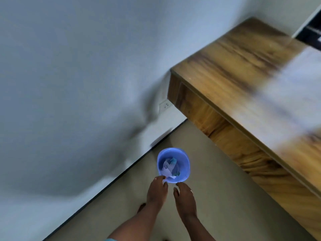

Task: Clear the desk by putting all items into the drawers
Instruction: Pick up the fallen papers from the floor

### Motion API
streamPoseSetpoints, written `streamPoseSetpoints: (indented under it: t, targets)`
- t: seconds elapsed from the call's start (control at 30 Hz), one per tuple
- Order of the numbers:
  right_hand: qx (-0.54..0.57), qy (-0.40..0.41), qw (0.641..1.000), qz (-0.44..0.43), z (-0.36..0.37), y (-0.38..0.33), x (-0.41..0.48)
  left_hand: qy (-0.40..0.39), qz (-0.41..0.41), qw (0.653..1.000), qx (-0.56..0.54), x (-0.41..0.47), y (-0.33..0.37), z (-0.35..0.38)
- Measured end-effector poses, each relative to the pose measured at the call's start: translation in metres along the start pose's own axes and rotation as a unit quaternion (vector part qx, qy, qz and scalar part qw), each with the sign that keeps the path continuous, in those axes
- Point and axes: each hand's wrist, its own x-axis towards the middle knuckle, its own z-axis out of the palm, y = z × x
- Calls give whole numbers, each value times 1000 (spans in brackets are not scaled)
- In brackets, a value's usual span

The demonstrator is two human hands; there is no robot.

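Hands — two (157, 190) (184, 197) — above one blue bin (185, 169).

**Camera setup: single head view**

One camera only, worn on the head, wide-angle, so no second view shares the scene. It looks steeply down and forward, tilted. The floor (217, 197) fills the lower middle and the wall (69, 75) the left and top. The table (243, 75) cuts in from the right, seen from above and past its corner. Both hands (157, 192) enter from the bottom edge, reaching away from the lens. They are near the camera; a blue bin (185, 164) on the floor lies just beyond them. The table top is blurred.
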Motion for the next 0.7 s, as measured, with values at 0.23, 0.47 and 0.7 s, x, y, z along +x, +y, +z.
streamPoseSetpoints:
  t: [0.23, 0.47, 0.7]
  targets:
    - [-77, -40, 981, -171, -7, -1, -56, 119, -61, 991, -15, -94, -30, -10]
    - [-181, -148, 910, -343, 27, -23, -126, 236, -168, 952, -99, -187, -95, -7]
    - [-262, -266, 796, -477, 103, -40, -230, 323, -321, 865, -212, -296, -184, 18]
